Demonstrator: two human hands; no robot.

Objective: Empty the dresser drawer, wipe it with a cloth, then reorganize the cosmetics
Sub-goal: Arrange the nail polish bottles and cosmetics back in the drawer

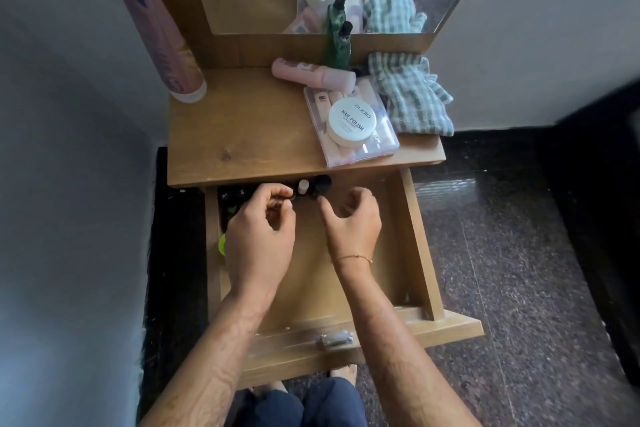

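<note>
Reorganizing seems underway: left hand [258, 218] pinches a small item at the drawer [408, 229] back; right hand [351, 218], loosely curled, holds nothing; next, set it straight.

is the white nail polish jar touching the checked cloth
Apart. The head view shows the white nail polish jar sitting on the clear case, with a strip of case between it and the checked cloth.

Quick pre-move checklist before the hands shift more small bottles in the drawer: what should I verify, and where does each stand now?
1. Drawer pulled open: ok.
2. Left hand grip on a small item at the back row: cannot tell what it pinches.
3. Right hand free: ok, fingers loosely curled, holding nothing.
4. Small bottles upright at the drawer back: ok.
5. Checked cloth out of the drawer: ok, on the dresser top.
</note>
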